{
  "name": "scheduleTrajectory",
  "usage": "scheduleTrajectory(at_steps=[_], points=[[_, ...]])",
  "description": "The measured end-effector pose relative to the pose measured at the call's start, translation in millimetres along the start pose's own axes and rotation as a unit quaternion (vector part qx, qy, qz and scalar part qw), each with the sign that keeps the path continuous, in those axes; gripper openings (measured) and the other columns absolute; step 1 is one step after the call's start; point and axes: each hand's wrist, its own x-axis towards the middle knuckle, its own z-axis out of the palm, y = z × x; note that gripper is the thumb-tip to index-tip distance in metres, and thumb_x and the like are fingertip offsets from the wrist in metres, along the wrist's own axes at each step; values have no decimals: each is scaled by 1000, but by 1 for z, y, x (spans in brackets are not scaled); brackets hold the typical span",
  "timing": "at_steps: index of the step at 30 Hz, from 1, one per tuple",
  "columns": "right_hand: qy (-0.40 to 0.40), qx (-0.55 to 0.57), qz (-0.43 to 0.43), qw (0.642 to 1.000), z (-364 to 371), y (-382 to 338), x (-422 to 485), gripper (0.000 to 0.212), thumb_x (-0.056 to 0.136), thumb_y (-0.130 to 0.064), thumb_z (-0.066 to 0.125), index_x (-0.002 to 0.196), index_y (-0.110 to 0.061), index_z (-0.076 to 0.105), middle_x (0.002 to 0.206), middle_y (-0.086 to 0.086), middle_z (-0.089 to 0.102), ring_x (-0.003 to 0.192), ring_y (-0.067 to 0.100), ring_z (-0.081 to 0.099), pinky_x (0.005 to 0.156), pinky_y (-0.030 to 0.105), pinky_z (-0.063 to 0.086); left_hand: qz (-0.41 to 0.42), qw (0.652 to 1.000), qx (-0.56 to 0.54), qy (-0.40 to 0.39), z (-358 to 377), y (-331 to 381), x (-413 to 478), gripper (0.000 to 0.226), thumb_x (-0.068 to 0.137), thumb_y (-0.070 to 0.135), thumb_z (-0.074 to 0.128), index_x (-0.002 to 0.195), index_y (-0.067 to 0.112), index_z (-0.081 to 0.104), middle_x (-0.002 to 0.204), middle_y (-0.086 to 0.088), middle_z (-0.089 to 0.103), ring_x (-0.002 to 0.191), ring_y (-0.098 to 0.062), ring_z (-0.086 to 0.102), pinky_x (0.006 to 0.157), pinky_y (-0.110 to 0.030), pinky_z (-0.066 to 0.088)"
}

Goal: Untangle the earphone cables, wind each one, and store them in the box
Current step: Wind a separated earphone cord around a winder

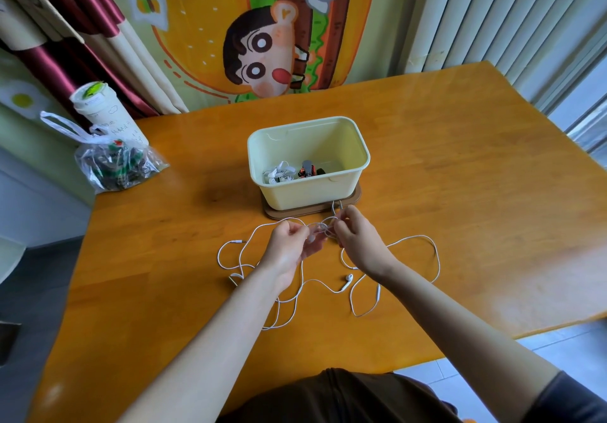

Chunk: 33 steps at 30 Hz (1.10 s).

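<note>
A white earphone cable point(430, 251) sprawls in loops over the wooden table point(460, 192), in front of a pale yellow box point(308, 189). My left hand point(289, 245) and my right hand point(358, 235) are raised just above the table, close together. Each pinches a tangled stretch of the cable between them. An earbud point(347, 280) and the inline remote point(378, 291) lie below my right wrist. The jack plug point(238, 241) lies to the left. Inside the box sit a wound white cable point(279, 171) and a dark one point(308, 171).
The box stands on a brown lid point(356, 194). At the table's back left corner are a clear plastic bag point(115, 163) of small items and a white cup point(101, 110). Curtains and a cartoon wall hanging stand behind the table.
</note>
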Motion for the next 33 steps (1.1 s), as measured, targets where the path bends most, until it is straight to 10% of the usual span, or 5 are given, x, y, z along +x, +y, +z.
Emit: scheduleTrajectory(at_steps=[17,33], points=[[39,-28,43,998,0,9,3,12,96,-16,46,88,-11,54,67,-12,57,63,5,50,57,18,38,31,999,-27,-25,3,3,-9,35,78,-23,54,97,7,51,91,-14,63,81,-21,63,70,-26,55],[66,12,-7,998,2,6,2,10,97,-17,46,91,-12,52,74,-6,60,67,6,57,62,17,45,-105,990,12,-92,8,-7,-14,13,95,0,48,99,4,60,87,-10,69,80,-23,66,72,-37,54]])
